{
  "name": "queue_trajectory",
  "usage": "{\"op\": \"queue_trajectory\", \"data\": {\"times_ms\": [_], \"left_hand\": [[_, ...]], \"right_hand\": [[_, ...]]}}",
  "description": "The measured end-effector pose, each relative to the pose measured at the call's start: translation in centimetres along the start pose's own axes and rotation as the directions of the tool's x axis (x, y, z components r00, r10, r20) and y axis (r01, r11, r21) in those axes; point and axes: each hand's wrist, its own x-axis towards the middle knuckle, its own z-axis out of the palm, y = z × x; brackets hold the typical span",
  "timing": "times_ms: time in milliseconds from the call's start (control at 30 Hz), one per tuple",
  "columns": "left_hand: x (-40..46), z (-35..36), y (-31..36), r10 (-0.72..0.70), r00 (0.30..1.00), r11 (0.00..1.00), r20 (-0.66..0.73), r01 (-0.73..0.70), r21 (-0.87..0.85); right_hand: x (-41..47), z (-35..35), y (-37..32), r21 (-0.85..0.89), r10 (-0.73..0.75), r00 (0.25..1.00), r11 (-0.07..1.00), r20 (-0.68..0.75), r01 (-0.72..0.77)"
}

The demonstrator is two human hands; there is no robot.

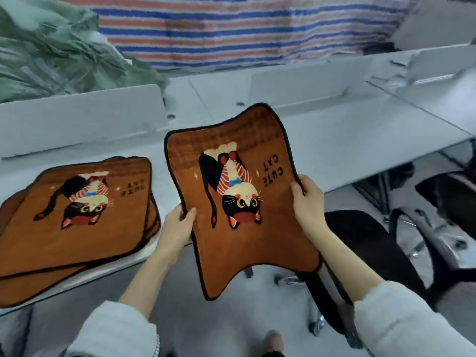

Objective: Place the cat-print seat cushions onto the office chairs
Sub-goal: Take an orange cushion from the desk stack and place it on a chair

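1. Cushion: brown plush cloth, matt, short nap; dark bound edge; woven-look check band at the top.
2. Stack: same brown plush cloth, matt.
3. Desk: smooth pale laminate, faint sheen.
4. Chair: black matt fabric seat; shiny metal base.
5. Tarp: striped woven plastic.
6. Sleeves: pale fuzzy cloth.

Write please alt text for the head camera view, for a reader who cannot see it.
Two hands, left hand and right hand, hold a brown plush cat-print seat cushion by its side edges above a black office chair. A stack of matching brown cushions lies on the white desk to the left.
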Motion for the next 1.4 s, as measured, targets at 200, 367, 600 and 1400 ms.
{"op": "queue_trajectory", "data": {"times_ms": [200, 367, 600, 1400], "left_hand": [[-1.1, 13.1, 2.7, 0.057, 0.958, 0.987, 0.281, -0.097, 0.130], [-1.8, 26.2, 3.8, 0.076, 0.905, 0.967, 0.419, -0.169, 0.189], [-0.6, 41.1, 4.0, 0.124, 0.840, 0.856, 0.528, -0.360, 0.371], [20.2, 63.2, -14.7, -0.148, 0.721, 0.483, 0.677, -0.545, 0.685]], "right_hand": [[2.0, -14.1, 6.3, -0.026, 0.109, 0.965, 0.993, -0.240, -0.119], [4.1, -24.3, 12.6, -0.019, 0.241, 0.901, 0.964, -0.360, -0.266], [6.7, -32.0, 21.4, 0.130, 0.529, 0.712, 0.834, -0.462, -0.536], [8.0, -22.1, 47.3, 0.521, 0.928, -0.178, 0.020, -0.327, -0.853]]}}
